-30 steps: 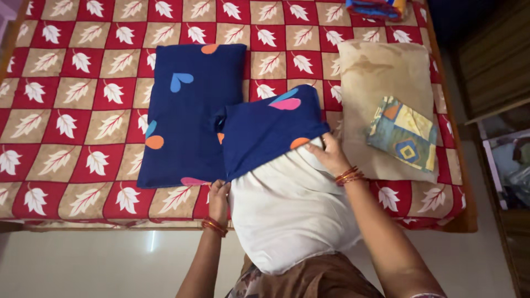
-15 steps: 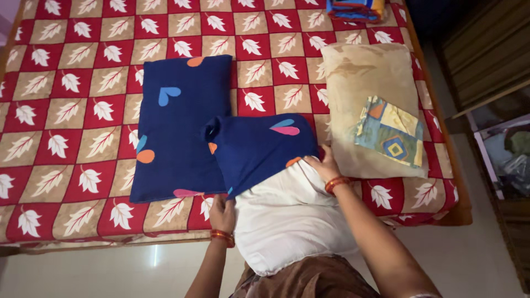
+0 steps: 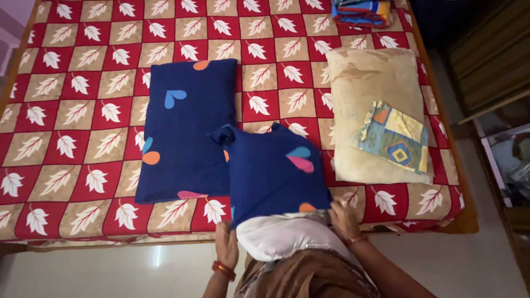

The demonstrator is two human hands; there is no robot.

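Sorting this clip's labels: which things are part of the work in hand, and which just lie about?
In hand: left hand, right hand, navy heart-print pillowcase, white pillow.
Lying about: covered navy pillow, beige pillow, folded patterned cloth, stacked cloths.

Home bedroom, bed point(image 3: 83, 138) with leaf-patterned sheet, pillows point(image 3: 185, 129), folded linens point(image 3: 361, 11)

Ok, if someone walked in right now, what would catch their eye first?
Probably the red and tan leaf-patterned bedspread filling the view. Next, near its front edge, the navy pillowcase half pulled over a white pillow, with the left hand and right hand gripping its open end. A finished navy pillow lies to the left, a tan pillow to the right.
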